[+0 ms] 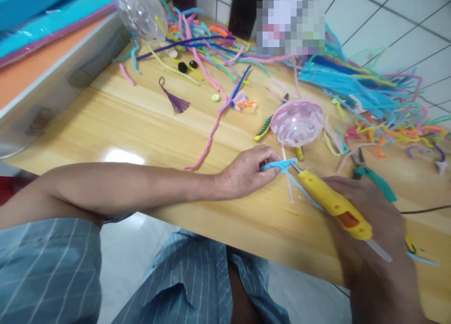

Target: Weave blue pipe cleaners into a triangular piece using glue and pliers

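Between the thumb and fingers of my left hand (pixel 246 172) is a bent light blue pipe cleaner (pixel 282 165), with one long strand trailing toward my right hand. My right hand (pixel 369 216) is wrapped round a yellow hot glue gun (pixel 333 201). The metal nozzle points at the pipe cleaner and looks very close to it; whether they touch I cannot tell. A clear glue stick (pixel 378 250) protrudes from the gun's back end. Just beyond my hands stands a clear plastic half-ball (pixel 298 122) with a pink rim, and a thin clear stick (pixel 289 187) lies under the pipe cleaner.
Green-handled pliers (pixel 377 180) lie beyond my right hand. Yellow-green handled pliers (pixel 264 128) sit beside the half-ball. Loose pipe cleaners (pixel 211 46) and a blue bundle (pixel 327 84) cover the back. A purple tassel (pixel 175 100) lies left of a long pink pipe cleaner (pixel 207 145). A box (pixel 63 79) borders the left.
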The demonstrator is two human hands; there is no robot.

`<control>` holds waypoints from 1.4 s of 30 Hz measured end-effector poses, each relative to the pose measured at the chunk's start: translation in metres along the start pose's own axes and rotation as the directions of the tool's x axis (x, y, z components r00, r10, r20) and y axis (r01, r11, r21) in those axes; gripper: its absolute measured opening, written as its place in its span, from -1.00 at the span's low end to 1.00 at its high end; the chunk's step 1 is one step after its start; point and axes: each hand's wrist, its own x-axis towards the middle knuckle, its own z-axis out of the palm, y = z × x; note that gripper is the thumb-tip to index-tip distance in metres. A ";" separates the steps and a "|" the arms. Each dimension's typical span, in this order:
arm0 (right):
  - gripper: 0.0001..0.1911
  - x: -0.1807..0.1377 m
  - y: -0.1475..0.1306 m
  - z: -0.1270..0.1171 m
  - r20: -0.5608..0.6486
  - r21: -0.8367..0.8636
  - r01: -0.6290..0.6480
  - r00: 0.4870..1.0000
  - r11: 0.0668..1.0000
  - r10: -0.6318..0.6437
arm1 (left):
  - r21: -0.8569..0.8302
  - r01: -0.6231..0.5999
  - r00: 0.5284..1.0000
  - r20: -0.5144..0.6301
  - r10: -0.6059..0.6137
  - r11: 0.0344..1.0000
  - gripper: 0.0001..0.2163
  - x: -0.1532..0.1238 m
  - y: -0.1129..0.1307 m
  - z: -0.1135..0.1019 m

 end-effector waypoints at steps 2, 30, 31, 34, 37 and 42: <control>-0.68 0.000 -0.002 -0.001 -0.008 -0.033 0.040 0.999 0.999 -0.040 | 0.014 0.001 1.000 -0.007 -0.001 1.000 -0.93 0.000 0.001 -0.001; -0.83 0.005 -0.012 0.001 0.065 -0.237 0.114 0.993 0.965 -0.102 | -0.016 0.044 0.999 0.020 -0.043 0.999 -0.93 0.000 0.002 0.000; -0.83 0.005 -0.013 0.000 0.067 -0.233 0.107 0.993 0.967 -0.094 | -0.017 0.049 0.999 0.021 -0.048 0.999 -0.93 0.000 0.002 0.000; -0.84 0.005 -0.013 0.000 0.059 -0.213 0.100 0.994 0.972 -0.089 | -0.019 0.057 0.998 0.029 -0.056 0.998 -0.93 0.000 0.002 0.000; -0.85 0.003 -0.012 0.000 0.056 -0.205 0.094 0.995 0.974 -0.084 | -0.014 0.058 0.998 0.034 -0.057 0.998 -0.94 0.000 0.002 0.000; -0.87 0.002 -0.010 0.002 0.047 -0.205 0.093 0.995 0.974 -0.085 | -0.004 0.055 0.998 0.040 -0.055 0.998 -0.93 0.000 0.003 -0.001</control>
